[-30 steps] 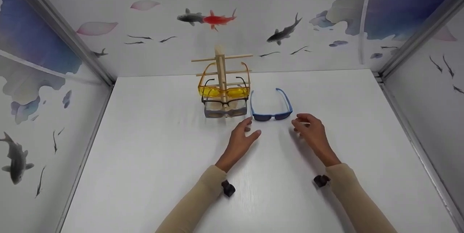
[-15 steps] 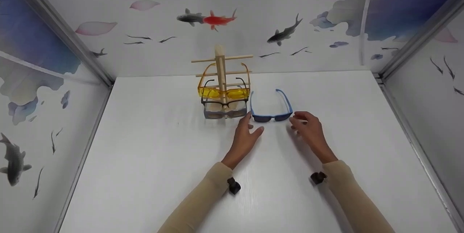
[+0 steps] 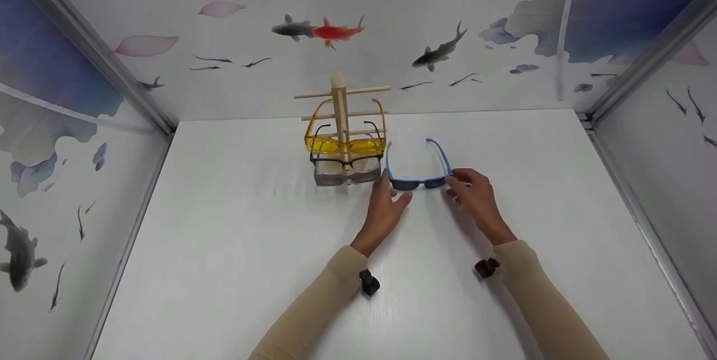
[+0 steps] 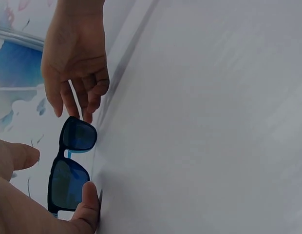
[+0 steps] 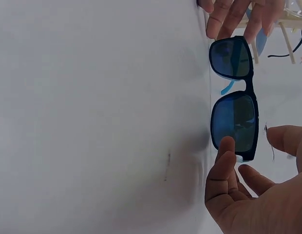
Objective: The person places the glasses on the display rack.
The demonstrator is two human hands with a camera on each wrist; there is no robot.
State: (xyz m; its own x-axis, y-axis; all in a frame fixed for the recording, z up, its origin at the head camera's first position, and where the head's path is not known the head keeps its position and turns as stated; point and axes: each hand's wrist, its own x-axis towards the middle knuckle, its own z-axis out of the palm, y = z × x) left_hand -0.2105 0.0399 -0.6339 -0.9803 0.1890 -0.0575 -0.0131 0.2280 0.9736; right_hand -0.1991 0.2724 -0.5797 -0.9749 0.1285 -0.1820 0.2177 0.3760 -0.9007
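Note:
Blue-framed sunglasses (image 3: 404, 185) stand on the white table with their temples spread open toward the back and dark lenses facing me. My left hand (image 3: 384, 207) is at their left end, fingers extended and thumb apart. At the right hinge is my right hand (image 3: 477, 197), its fingers loosely bent. In the right wrist view its fingertips overlap the lower lens (image 5: 234, 122), while the thumb stays clear of the frame. The left wrist view shows a left fingertip (image 4: 90, 195) by the near lens. Neither hand visibly pinches the sunglasses; contact is hard to tell.
A wooden display stand (image 3: 339, 102) rises just left of the sunglasses. It carries yellow glasses (image 3: 367, 146), black-framed glasses (image 3: 319, 159) and grey glasses (image 3: 325, 180), one below another. Printed panels wall in the white table (image 3: 224, 248) at the back and sides.
Both hands have moved slightly forward and inward, the left one also to the right, closing in on the ends of the sunglasses. The sunglasses and the stand have stayed put.

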